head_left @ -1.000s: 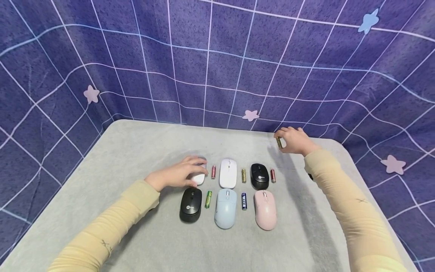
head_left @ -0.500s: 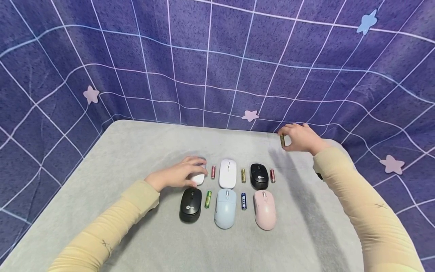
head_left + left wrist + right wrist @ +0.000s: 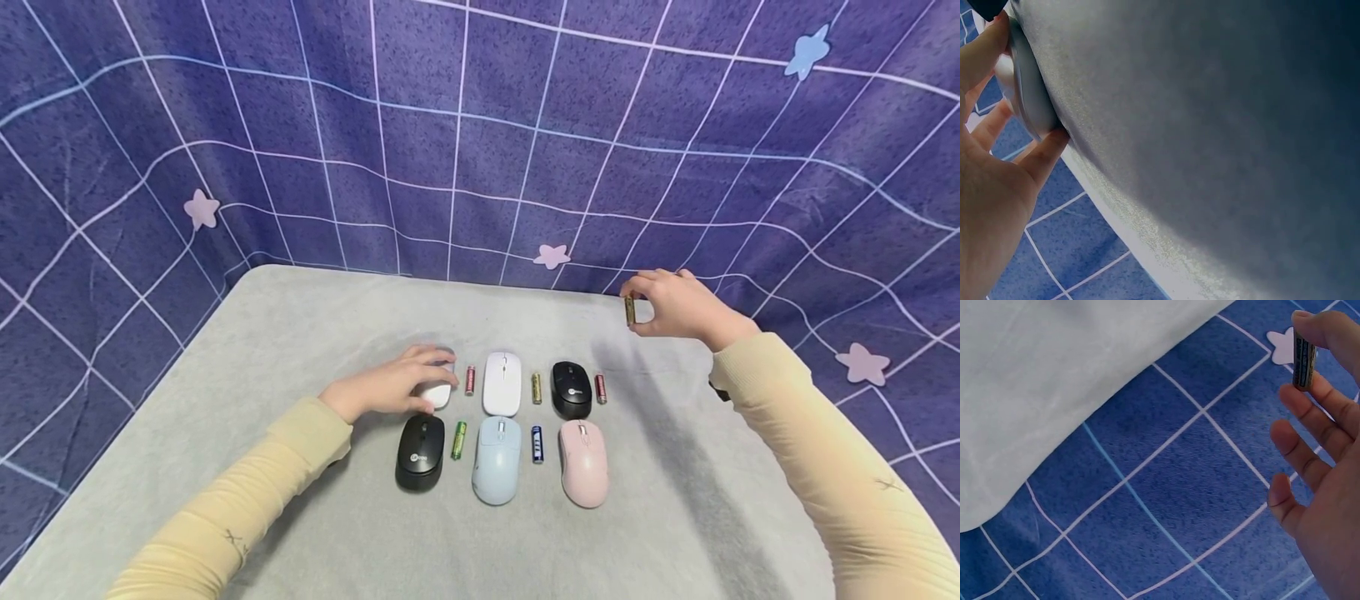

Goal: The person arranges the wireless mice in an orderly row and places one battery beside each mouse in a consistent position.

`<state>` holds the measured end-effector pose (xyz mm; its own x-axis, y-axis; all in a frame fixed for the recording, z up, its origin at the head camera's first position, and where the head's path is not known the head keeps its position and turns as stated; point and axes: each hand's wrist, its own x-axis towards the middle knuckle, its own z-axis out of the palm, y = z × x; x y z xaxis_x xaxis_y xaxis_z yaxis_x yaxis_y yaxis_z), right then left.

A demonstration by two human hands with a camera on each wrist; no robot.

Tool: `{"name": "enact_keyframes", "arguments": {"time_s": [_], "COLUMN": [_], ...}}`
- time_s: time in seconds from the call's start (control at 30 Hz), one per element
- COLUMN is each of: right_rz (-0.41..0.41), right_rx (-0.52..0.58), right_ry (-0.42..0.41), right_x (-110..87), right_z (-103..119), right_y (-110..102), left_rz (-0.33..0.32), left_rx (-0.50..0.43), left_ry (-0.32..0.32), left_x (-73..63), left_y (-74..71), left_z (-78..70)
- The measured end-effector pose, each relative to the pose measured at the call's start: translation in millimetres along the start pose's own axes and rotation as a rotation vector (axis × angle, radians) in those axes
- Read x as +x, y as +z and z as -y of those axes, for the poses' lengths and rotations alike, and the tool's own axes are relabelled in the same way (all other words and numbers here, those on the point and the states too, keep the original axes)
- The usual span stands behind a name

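My left hand (image 3: 393,383) grips a white mouse (image 3: 437,395) at the left end of the back row, its fingers hiding much of it. In the left wrist view thumb and fingertips hold the edges of that mouse (image 3: 1034,94). My right hand (image 3: 675,307) is raised near the table's back right edge. It pinches a gold-and-dark battery (image 3: 629,311) upright between thumb and index finger. The right wrist view shows this battery (image 3: 1303,359) with the other fingers spread apart from it. Just right of the left hand lies a red battery (image 3: 470,381).
Another white mouse (image 3: 502,383), a gold battery (image 3: 536,388), a black mouse (image 3: 572,390) and a red battery (image 3: 601,389) continue the back row. In front lie a black mouse (image 3: 421,452), green battery (image 3: 459,441), blue mouse (image 3: 497,461), blue battery (image 3: 537,445) and pink mouse (image 3: 584,463).
My right hand has moved a little to the right with the battery, which now stands more upright. The left hand has stayed on the white mouse.
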<state>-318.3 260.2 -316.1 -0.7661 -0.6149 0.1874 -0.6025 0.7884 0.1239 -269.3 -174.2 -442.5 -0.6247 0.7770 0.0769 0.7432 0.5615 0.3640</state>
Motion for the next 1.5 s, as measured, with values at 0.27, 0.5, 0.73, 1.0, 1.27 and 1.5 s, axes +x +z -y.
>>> {"name": "enact_keyframes", "arguments": {"time_s": [0.27,0.5,0.73,1.0,1.27,1.5], "right_rz": [-0.012,-0.028,-0.041,-0.039,-0.010,0.005], "right_rx": [0.025,0.038,0.048,0.066,0.096,0.131], "right_ry": [-0.030,-0.053,-0.084,-0.115,-0.099,-0.102], "right_x": [-11.8,-23.3,-39.0,-58.1,-77.1,-90.7], "right_z": [9,19,32,49,63,68], "right_y": [-6,-8,-13,-11,-5,15], "left_rz": [0.003,0.002,-0.007,-0.004,-0.004,-0.003], "left_rx": [0.001,-0.012,-0.019,-0.012,-0.015,-0.012], "left_ry": [-0.001,-0.009,-0.007,-0.012,-0.006,-0.008], "left_x": [-1.1,-1.5,-1.2,-0.1,-0.1,0.0], "left_y": [0.9,1.2,1.1,0.6,0.2,-0.4], "left_z": [-1.9,-2.8,-2.9,-2.8,-2.2,-1.9]}}
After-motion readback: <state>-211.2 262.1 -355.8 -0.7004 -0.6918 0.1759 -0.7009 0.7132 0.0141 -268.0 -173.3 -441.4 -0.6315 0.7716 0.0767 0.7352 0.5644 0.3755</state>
